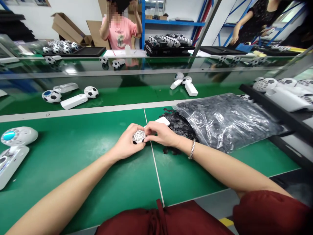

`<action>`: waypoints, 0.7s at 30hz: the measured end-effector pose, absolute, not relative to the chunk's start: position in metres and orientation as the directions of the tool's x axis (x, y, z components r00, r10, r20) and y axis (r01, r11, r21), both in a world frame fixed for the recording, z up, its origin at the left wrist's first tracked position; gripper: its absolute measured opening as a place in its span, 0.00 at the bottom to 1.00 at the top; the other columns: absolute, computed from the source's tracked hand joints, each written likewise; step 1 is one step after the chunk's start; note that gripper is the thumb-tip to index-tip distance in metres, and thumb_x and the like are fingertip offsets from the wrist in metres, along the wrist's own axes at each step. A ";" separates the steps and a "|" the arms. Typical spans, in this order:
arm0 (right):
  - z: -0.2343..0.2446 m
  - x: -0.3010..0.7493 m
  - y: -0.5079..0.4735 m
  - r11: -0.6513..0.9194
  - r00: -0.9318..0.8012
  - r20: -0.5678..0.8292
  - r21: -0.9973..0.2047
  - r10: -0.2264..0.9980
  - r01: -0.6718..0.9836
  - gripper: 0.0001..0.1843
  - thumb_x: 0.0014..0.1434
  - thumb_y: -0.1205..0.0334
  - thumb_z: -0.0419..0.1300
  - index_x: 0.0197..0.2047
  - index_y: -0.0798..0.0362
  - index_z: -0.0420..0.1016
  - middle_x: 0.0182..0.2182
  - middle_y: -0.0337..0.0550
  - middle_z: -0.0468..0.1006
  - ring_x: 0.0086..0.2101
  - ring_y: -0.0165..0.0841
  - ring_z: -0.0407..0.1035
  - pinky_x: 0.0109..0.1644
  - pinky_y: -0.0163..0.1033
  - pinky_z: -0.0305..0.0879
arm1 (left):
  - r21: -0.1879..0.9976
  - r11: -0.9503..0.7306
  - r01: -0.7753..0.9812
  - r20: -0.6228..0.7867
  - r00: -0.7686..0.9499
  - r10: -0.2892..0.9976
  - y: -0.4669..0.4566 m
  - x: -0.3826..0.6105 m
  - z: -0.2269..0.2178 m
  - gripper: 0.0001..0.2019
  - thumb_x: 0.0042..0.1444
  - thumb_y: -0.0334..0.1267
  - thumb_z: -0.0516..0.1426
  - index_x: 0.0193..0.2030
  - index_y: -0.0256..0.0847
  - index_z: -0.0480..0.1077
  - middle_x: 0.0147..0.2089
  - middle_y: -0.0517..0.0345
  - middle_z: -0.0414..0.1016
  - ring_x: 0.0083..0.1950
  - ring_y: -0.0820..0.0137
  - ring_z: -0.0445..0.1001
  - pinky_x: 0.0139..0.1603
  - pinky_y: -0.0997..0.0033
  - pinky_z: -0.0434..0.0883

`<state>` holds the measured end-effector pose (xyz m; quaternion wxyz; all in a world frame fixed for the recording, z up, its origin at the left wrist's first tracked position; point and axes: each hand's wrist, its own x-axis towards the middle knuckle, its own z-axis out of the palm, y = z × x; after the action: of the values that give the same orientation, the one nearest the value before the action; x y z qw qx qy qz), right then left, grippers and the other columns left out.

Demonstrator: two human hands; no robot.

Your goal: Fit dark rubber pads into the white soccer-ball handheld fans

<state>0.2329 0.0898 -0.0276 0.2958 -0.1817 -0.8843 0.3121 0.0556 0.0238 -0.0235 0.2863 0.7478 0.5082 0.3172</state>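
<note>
Currently, one white soccer-ball handheld fan [138, 137] sits gripped between the left hand [126, 144], cupping its grille, and the right hand [162, 133], pinching at its neck, above a green workbench [73, 156], just beside loose black discs [179, 125].

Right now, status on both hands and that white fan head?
Left hand and right hand both gripping white fan head. Loose black discs by right hand.

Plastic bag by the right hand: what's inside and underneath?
The clear plastic bag holds many small black discs. The green bench surface extends under it; anything directly beneath is hidden.
</note>
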 end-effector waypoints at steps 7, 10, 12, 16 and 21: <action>-0.029 0.230 0.092 0.753 -0.780 0.374 -0.632 0.503 0.182 0.15 0.50 0.52 0.63 0.28 0.55 0.66 0.26 0.37 0.67 0.28 0.28 0.61 0.33 0.33 0.59 | 0.725 -0.364 0.584 0.252 0.267 0.930 0.020 0.062 -0.026 0.14 0.46 0.33 0.54 0.43 0.38 0.65 0.43 0.54 0.66 0.47 0.65 0.66 0.50 0.65 0.64; -0.016 0.233 0.103 0.776 -0.825 0.315 -0.593 0.469 0.215 0.16 0.50 0.50 0.62 0.32 0.54 0.68 0.28 0.38 0.69 0.30 0.28 0.63 0.34 0.32 0.61 | 0.724 -0.350 0.594 0.241 0.258 0.936 0.025 0.058 -0.027 0.13 0.48 0.36 0.54 0.42 0.40 0.65 0.44 0.54 0.67 0.46 0.64 0.68 0.49 0.64 0.65; -0.001 0.241 0.128 0.749 -0.796 0.260 -0.577 0.547 0.326 0.18 0.50 0.49 0.62 0.38 0.54 0.70 0.35 0.40 0.72 0.35 0.29 0.66 0.39 0.32 0.62 | 0.723 -0.316 0.615 0.229 0.218 0.949 0.042 0.050 -0.027 0.14 0.47 0.38 0.55 0.43 0.41 0.65 0.45 0.54 0.68 0.46 0.63 0.68 0.49 0.63 0.66; 0.038 0.282 0.205 0.363 -0.355 0.116 -0.498 0.928 0.787 0.23 0.55 0.48 0.57 0.51 0.48 0.67 0.49 0.42 0.69 0.46 0.31 0.65 0.49 0.33 0.61 | 0.678 -0.268 0.685 0.330 0.043 0.943 0.112 0.032 -0.021 0.20 0.47 0.46 0.55 0.47 0.41 0.65 0.47 0.53 0.67 0.47 0.60 0.69 0.49 0.59 0.66; 0.061 0.336 0.293 0.065 -0.037 0.079 -0.394 0.996 0.917 0.21 0.58 0.53 0.55 0.54 0.51 0.65 0.50 0.49 0.68 0.50 0.37 0.63 0.53 0.42 0.60 | 0.562 -0.168 0.810 0.450 -0.128 0.884 0.203 0.029 -0.031 0.27 0.48 0.42 0.55 0.54 0.30 0.60 0.53 0.38 0.62 0.58 0.50 0.60 0.57 0.51 0.59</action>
<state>0.3362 0.2934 0.0614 0.1676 -0.6735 -0.7102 0.1182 0.0292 0.2035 -0.0308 0.0478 0.6584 0.6431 0.3880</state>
